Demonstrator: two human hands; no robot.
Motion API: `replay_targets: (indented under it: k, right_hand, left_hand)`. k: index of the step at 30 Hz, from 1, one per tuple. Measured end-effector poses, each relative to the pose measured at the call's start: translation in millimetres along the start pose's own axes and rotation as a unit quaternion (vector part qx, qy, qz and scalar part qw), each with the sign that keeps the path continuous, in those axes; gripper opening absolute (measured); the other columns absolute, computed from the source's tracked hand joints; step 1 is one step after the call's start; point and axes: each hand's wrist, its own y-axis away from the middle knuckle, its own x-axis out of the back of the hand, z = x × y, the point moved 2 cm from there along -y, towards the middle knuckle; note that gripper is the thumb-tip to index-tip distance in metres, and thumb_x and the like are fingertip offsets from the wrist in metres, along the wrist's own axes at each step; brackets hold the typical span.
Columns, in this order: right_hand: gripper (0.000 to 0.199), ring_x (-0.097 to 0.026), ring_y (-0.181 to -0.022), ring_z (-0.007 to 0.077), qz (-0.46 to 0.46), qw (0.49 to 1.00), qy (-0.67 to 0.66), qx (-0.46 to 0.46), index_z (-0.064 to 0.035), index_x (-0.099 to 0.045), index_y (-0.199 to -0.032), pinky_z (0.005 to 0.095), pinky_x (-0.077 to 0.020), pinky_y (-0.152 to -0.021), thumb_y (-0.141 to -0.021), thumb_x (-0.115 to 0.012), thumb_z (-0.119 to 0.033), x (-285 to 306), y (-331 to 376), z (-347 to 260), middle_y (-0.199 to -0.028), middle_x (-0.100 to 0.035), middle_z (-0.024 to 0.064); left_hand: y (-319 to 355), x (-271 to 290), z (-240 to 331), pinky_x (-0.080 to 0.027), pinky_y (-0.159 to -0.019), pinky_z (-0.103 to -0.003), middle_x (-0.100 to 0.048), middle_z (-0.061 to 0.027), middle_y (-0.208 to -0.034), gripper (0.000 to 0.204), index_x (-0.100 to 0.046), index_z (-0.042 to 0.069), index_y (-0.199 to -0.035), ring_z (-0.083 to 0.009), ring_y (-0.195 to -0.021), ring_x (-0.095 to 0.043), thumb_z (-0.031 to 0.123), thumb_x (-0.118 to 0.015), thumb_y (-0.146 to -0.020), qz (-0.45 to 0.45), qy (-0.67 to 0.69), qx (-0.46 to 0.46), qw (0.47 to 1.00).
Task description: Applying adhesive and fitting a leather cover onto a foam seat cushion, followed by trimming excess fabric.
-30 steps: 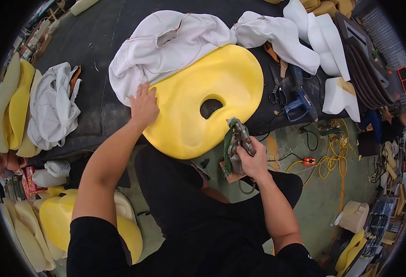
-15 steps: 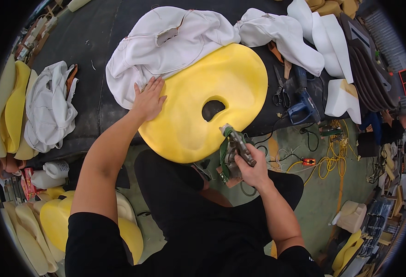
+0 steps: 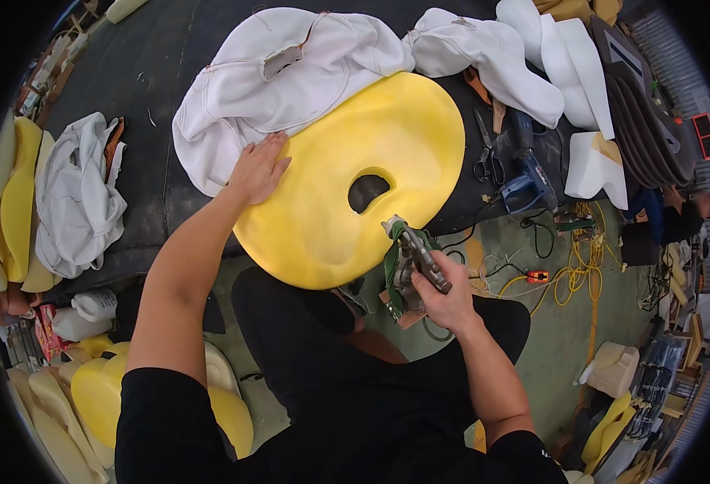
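Foam (image 3: 314, 206) shifted nearer, tool (image 3: 421, 257) partly hidden

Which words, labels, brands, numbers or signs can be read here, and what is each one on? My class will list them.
None can be read clearly.
White jug: small print, too small to read.
Red package: markings too small and blurred to read.
Black right sleeve: a small white mark, unreadable.
Yellow foam piece and metal tool: no lettering visible.
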Motion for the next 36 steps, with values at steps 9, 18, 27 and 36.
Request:
replay_targets:
  k: [9,18,27,36]
  right_hand:
    - [0.015,-0.059,-0.067,0.0122,0.1,0.995,0.007,-0.015,0.0006,-0.068,-0.105,0.0322,-0.0472,-0.063,-0.094,-0.072,-0.009,-4.3,2.2,16.5,-0.076,-0.064,0.0059]
    - [0.013,-0.053,-0.07,0.0092,0.022,0.999,-0.01,-0.021,-0.0004,-0.066,-0.101,0.0305,-0.0445,-0.064,-0.094,-0.072,-0.01,-2.8,11.8,3.9,-0.076,-0.061,0.0006]
    - [0.014,-0.057,-0.079,0.0069,0.122,0.992,-0.001,-0.037,0.0016,-0.067,-0.106,0.0275,-0.0476,-0.07,-0.098,-0.071,-0.009,4.0,-2.4,6.1,-0.085,-0.065,0.0005]
    - [0.012,-0.056,-0.075,0.0063,0.072,0.996,-0.038,-0.018,0.0013,-0.067,-0.104,0.0273,-0.0467,-0.067,-0.098,-0.071,-0.008,-5.7,-5.9,-6.3,-0.081,-0.064,-0.0022]
  left_hand:
    - [-21.3,10.1,-2.5,-0.048,-0.11,-0.049,-0.065,-0.0194,-0.145,0.047,-0.057,0.007,-0.149,-0.0392,-0.13,-0.062,0.026,-0.051,-0.106,0.013,0.11,0.039,0.993]
    - [-65.4,8.4,-22.4,-0.05,-0.107,-0.047,-0.068,-0.0142,-0.132,0.061,-0.06,0.013,-0.15,-0.0378,-0.125,-0.063,0.003,-0.05,-0.091,-0.029,0.111,0.033,0.993]
    - [-73.0,14.2,-12.3,-0.043,-0.116,-0.056,-0.055,-0.0108,-0.15,0.083,-0.044,0.031,-0.164,-0.0361,-0.143,-0.05,0.001,-0.05,-0.087,-0.096,0.073,0.08,0.989]
    - [-82.6,24.1,-1.1,-0.038,-0.121,-0.06,-0.048,-0.0122,-0.159,0.087,-0.038,0.037,-0.167,-0.038,-0.15,-0.044,0.002,-0.05,-0.088,-0.166,0.05,0.115,0.978]
